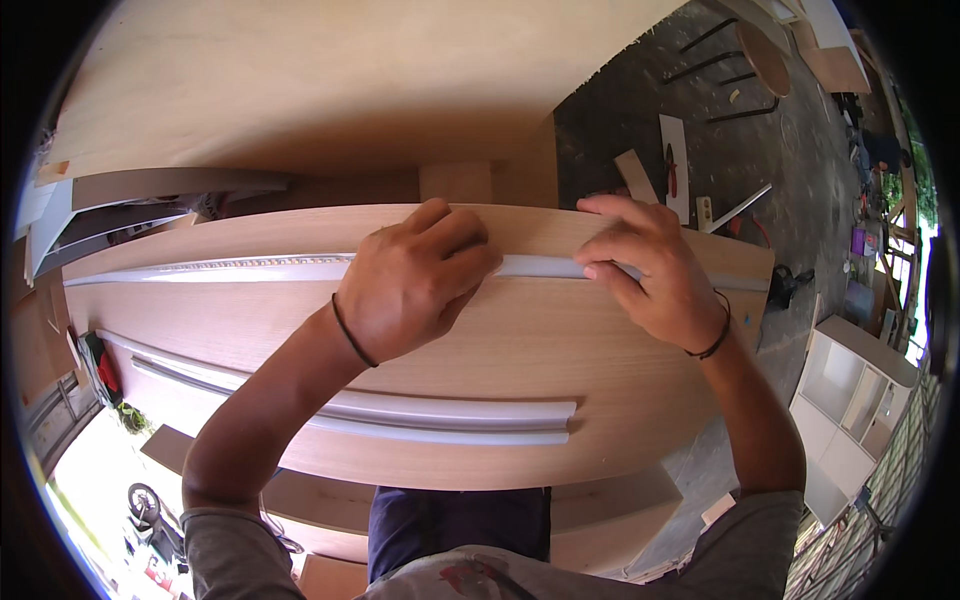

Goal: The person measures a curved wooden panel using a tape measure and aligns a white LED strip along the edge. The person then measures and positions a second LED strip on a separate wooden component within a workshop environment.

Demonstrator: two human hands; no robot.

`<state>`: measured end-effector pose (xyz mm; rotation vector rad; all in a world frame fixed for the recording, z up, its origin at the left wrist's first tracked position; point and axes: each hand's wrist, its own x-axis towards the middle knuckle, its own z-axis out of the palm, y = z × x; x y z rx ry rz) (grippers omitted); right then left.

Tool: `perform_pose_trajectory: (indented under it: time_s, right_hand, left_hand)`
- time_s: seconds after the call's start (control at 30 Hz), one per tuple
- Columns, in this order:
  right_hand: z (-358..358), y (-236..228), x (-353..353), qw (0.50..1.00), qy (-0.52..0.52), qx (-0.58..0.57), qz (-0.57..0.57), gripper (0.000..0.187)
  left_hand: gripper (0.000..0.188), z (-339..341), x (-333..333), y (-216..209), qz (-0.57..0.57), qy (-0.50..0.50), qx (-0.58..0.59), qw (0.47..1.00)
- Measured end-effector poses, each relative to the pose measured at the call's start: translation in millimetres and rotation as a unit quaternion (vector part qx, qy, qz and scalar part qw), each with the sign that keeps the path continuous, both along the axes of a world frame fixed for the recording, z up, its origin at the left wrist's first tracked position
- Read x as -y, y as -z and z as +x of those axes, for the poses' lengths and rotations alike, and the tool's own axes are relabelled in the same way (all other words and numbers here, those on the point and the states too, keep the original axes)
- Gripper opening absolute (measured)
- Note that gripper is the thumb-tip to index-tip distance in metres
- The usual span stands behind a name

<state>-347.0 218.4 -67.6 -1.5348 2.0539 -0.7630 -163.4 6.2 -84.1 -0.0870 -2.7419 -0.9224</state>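
Observation:
A long wood-grain board (520,340) lies across in front of me, with a narrow channel running along it. On its left stretch a row of small LEDs (255,264) shows in the channel. A milky white cover strip (540,266) lies along the channel between my hands. My left hand (415,285) is closed, its curled fingers down at the strip; their tips are hidden. Farther right, my right hand (645,265) has its fingers apart, with thumb and fingertips at the strip's right part. Nearer me, several white and grey profiles (480,415) lie loose on the board.
A large pale wooden panel (300,80) rises beyond the board. At the far right, a stool (760,60), offcuts and red-handled pliers (671,170) are on the grey floor. A white shelf cabinet (850,400) stands at right. Cabinet pieces (320,500) are under the board's near edge.

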Motion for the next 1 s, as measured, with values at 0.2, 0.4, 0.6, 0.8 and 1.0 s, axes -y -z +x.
perform_pose_trajectory:
  time_s: [0.2,0.4,0.6,0.8,1.0]
  right_hand:
    - [0,-1,-1,1.000,-0.006,-0.024,-0.004,0.010]
    - [-3,-1,-2,0.999,-0.026,-0.015,0.017,0.014]
    - [-8,-9,25,0.987,0.008,0.091,0.132,0.046]
    - [-12,-23,46,0.947,0.063,0.126,0.288,0.050]
    - [-7,-25,43,0.948,0.050,0.059,0.308,0.054]
  left_hand:
    - [0.016,-1,-1,-3,-0.022,0.003,0.001,1.000]
    - [0.018,0,0,-6,-0.051,0.034,0.015,0.998]
    - [0.022,0,2,-8,-0.071,0.066,0.037,0.995]
    - [0.019,1,1,-6,-0.079,0.075,0.022,0.994]
    - [0.020,7,0,-2,-0.062,0.036,0.029,0.997]
